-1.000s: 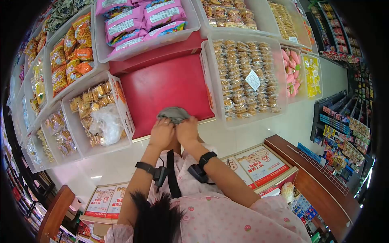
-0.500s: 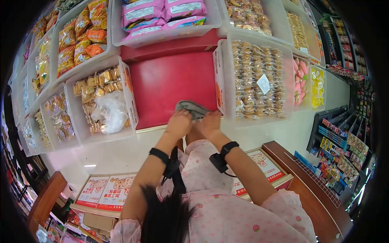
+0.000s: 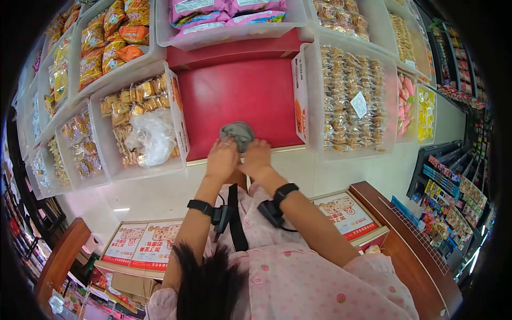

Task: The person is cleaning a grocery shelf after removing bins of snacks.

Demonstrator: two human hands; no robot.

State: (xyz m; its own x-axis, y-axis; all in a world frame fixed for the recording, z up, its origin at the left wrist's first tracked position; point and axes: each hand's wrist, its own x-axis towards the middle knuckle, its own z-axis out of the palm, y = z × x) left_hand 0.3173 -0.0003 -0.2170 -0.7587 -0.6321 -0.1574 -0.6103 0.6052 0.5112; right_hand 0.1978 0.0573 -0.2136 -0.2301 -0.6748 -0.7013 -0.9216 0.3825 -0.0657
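Note:
A crumpled grey-green cloth (image 3: 238,134) lies on the red shelf surface (image 3: 240,96), near its front edge. My left hand (image 3: 224,158) grips the cloth at its lower left, fingers bent over it. At the cloth's lower right, my right hand (image 3: 257,157) presses with its fingers bent against it. The two hands are close together. To the left stands a bin (image 3: 96,114) of wrapped pastries with a clear plastic bag (image 3: 153,137) on top. On the right, another bin (image 3: 391,112) holds rows of wrapped round cookies (image 3: 346,96).
Behind the red surface is a bin of pink snack bags (image 3: 197,6). Bins with orange snack bags (image 3: 92,69) stand at the upper left. Posters on low cabinets (image 3: 144,242) and a wooden counter (image 3: 400,245) are near my body. Racks line the right side.
Both hands have moved left along the front of the red surface. The cloth, stretched out between them before, is now bunched up. The whole view has shifted slightly.

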